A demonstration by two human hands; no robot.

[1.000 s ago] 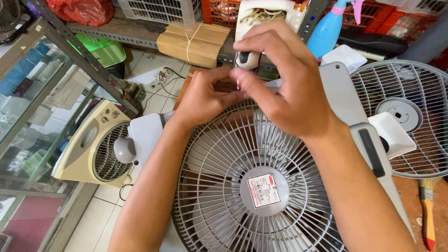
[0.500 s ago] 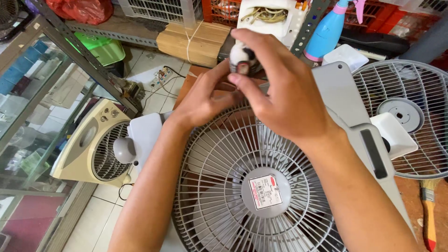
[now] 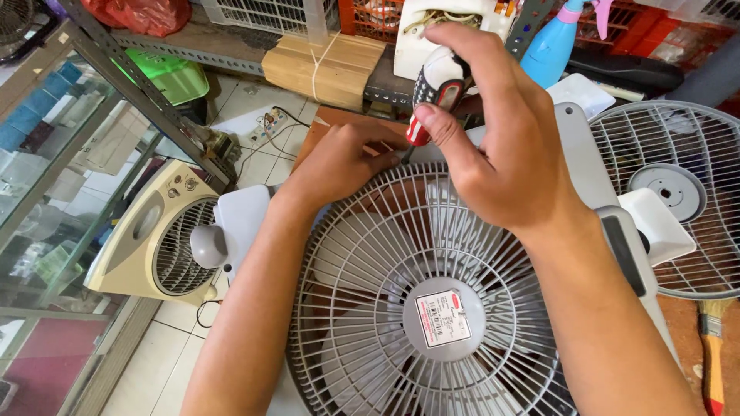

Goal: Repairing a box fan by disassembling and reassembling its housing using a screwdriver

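Screwdriver (image 3: 433,91) sits wrapped in our right hand (image 3: 493,146), tip down at the top rim of the fan grille (image 3: 416,308). Our left hand (image 3: 343,162) pinches that same rim, just beside the tip.

A glass display cabinet (image 3: 46,192) is standing along the left of the frame, daylight reflecting off its panes. White floor tiles (image 3: 254,100) are showing at upper centre, and a slotted metal shelf rail (image 3: 146,92) is slanting across the upper left.
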